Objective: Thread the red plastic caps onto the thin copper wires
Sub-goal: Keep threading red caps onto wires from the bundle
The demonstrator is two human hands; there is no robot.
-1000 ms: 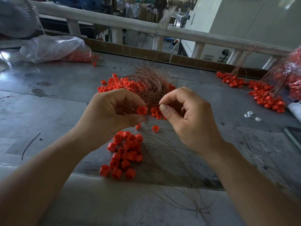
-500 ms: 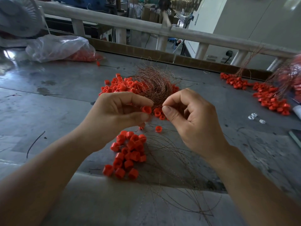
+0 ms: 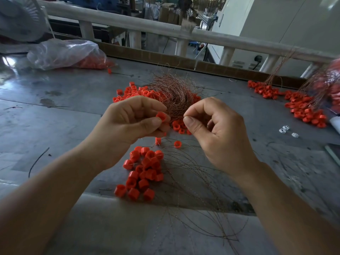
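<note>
Your left hand point(image 3: 132, 124) pinches a red cap point(image 3: 161, 116), hole facing three o'clock, so your right hand point(image 3: 211, 129), pinching a copper wire point(image 3: 181, 116), can thread it.

Wire tangle point(image 3: 173, 94) mid-table point(image 3: 55, 126), caps behind it. Cap cluster point(image 3: 144, 172) toward near edge, loose wires right of it. Bag point(image 3: 62, 53) far-left corner; cap heap point(image 3: 301, 105) right edge.

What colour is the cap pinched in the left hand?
Bright red-orange cap, left hand; head view.

Bare table point(image 3: 60, 126) left; caps point(image 3: 145, 172) centre
</note>
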